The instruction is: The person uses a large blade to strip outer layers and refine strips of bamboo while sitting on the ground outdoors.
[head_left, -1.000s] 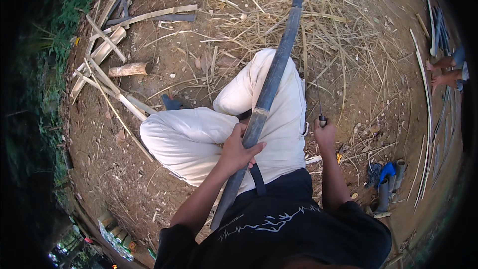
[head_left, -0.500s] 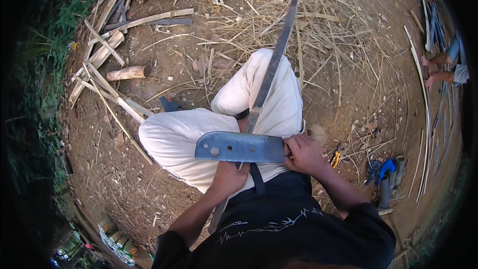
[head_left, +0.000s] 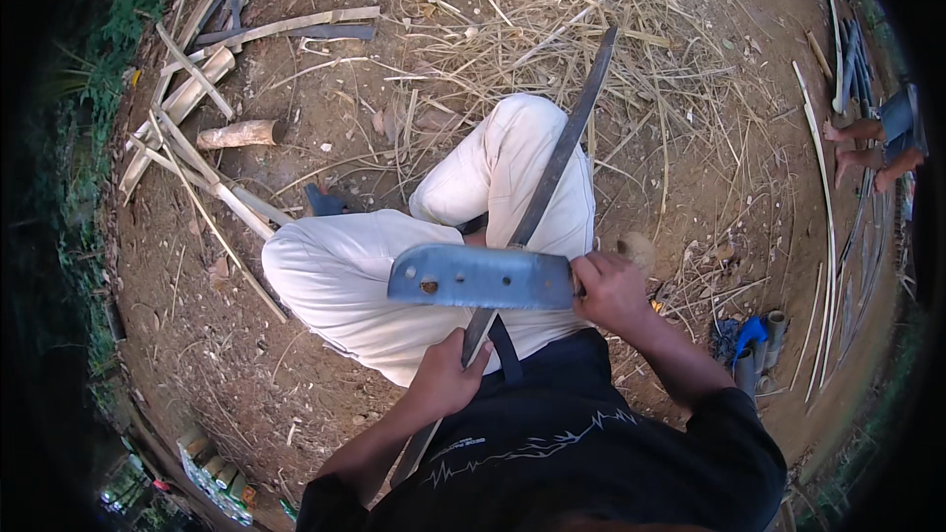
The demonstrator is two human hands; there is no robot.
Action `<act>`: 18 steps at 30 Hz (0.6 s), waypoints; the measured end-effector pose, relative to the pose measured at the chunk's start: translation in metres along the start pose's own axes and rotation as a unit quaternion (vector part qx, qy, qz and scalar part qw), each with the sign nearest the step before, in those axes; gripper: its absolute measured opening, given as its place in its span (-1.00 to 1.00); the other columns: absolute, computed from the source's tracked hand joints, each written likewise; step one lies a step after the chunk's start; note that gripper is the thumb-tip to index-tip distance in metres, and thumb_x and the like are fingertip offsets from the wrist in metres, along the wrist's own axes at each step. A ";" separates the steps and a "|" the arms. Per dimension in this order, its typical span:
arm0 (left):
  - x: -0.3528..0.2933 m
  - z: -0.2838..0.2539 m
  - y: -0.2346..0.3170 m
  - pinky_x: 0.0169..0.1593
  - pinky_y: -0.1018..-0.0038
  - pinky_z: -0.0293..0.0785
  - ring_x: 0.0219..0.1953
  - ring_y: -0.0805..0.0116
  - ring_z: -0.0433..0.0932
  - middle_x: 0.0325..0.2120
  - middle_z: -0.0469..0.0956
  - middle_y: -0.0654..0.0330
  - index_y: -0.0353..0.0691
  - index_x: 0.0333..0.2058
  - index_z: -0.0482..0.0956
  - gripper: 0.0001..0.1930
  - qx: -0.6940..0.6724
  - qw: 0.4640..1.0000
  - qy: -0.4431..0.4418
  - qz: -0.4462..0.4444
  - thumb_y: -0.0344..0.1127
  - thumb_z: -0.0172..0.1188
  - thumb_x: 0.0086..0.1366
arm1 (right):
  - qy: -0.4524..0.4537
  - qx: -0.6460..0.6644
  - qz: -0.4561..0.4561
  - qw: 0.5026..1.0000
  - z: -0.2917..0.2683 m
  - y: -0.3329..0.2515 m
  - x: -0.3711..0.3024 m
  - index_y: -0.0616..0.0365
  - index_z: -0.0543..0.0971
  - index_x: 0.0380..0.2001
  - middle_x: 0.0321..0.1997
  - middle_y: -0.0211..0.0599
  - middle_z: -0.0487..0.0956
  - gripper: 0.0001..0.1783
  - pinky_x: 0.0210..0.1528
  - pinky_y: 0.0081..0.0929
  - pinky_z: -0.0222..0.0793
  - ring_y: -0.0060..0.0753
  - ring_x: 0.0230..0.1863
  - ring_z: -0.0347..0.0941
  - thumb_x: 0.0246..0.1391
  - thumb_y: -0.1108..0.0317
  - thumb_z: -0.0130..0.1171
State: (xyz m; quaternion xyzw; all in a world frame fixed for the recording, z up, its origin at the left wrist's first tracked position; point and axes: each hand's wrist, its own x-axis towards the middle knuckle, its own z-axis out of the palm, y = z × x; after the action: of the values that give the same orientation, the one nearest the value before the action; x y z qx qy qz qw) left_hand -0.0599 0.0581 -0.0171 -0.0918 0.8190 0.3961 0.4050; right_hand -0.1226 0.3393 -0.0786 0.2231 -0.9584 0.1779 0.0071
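My right hand [head_left: 615, 294] is closed round the handle of a broad-bladed cleaver [head_left: 473, 288], whose blade has several holes and points left across my lap. My left hand [head_left: 445, 376] grips a long dark strip [head_left: 564, 153], which looks like split bamboo. The strip runs slantwise from beside my left forearm, under the blade, out past my raised knee. The blade crosses over it a little beyond my left hand; whether the edge touches the strip I cannot tell.
Thin shavings [head_left: 631, 49] lie heaped beyond my knees. Split bamboo pieces [head_left: 197, 89] and a short log [head_left: 239, 134] are at the left. Tubes with a blue cloth [head_left: 751, 332] stand at the right, near long strips [head_left: 826, 187]. Another person's feet [head_left: 849, 143] show at the far right.
The strip has slid toward me and its far end has swung right. My left hand has come nearer my body, leaving more strip visible between it and the blade. The cleaver has tilted slightly.
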 end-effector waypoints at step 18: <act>-0.031 -0.006 -0.012 -0.37 0.07 0.44 -0.44 -0.28 0.56 -0.58 0.52 -0.24 -0.36 -0.30 0.41 -0.64 0.027 0.999 0.020 -0.020 -0.11 0.17 0.35 | -0.025 0.005 0.266 0.964 0.023 0.110 0.016 0.04 0.50 -0.41 -0.60 -0.21 0.52 -0.73 -0.26 -0.17 0.50 -0.18 -0.52 0.56 -0.29 0.34 0.30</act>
State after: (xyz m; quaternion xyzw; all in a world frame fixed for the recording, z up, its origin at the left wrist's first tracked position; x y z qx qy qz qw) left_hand -0.0375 0.0404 0.0008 -0.1049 0.8352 0.3639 0.3988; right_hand -0.1827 0.4171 -0.1361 -0.0352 -0.9821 0.1729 -0.0654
